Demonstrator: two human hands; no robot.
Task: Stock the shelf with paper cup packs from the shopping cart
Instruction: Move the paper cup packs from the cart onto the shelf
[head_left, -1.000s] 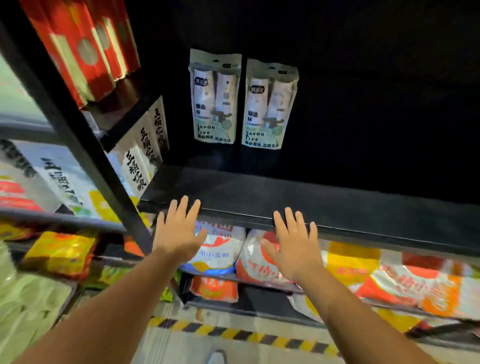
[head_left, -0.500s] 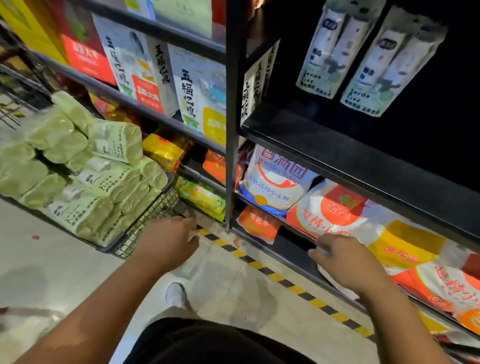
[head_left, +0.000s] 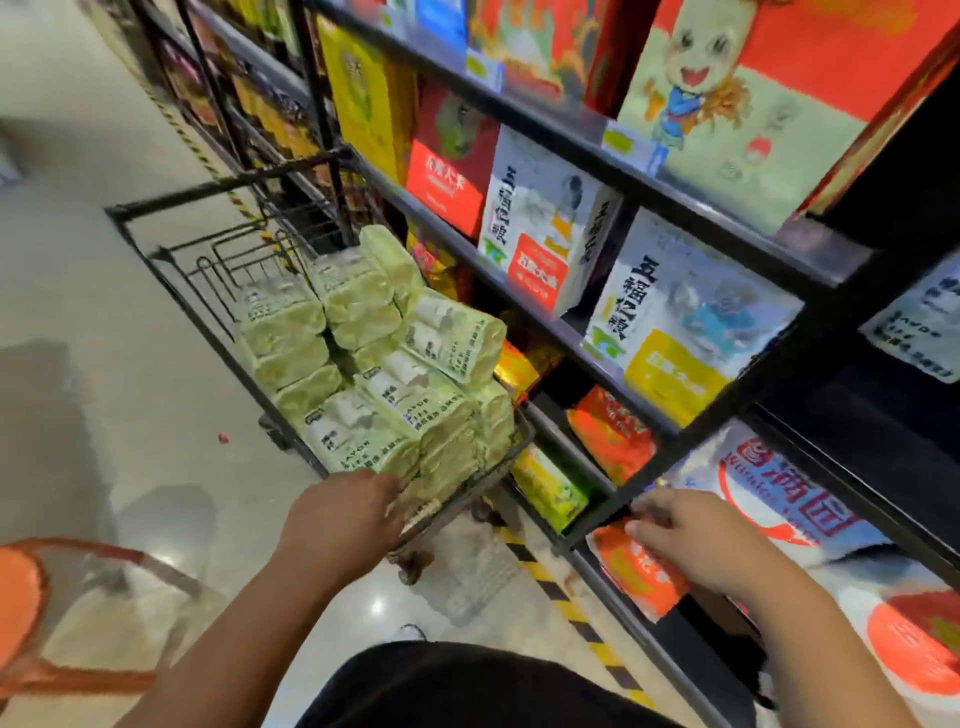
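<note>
A black wire shopping cart (head_left: 156, 208) stands on the floor to the left of the shelving, piled with several pale green paper cup packs (head_left: 395, 374). My left hand (head_left: 343, 514) is at the cart's near rim, its fingertips against the nearest pack (head_left: 358, 441). My right hand (head_left: 696, 540) hovers low beside the bottom shelf with loosely curled fingers, over an orange bag (head_left: 634, 571), and holds nothing. One cup pack (head_left: 919, 322) hangs at the far right edge, above the dark bare shelf (head_left: 857, 415).
Shelves beside the cart hold rice bags and boxes (head_left: 670, 338). Yellow-black tape (head_left: 545, 571) runs along the floor at the shelf foot. An orange-framed object (head_left: 21, 597) sits at lower left. Open floor lies to the left of the cart.
My view swung down and left from the dark shelf to the cart. Both hands dropped from the shelf edge; the left one reached the cart's near packs.
</note>
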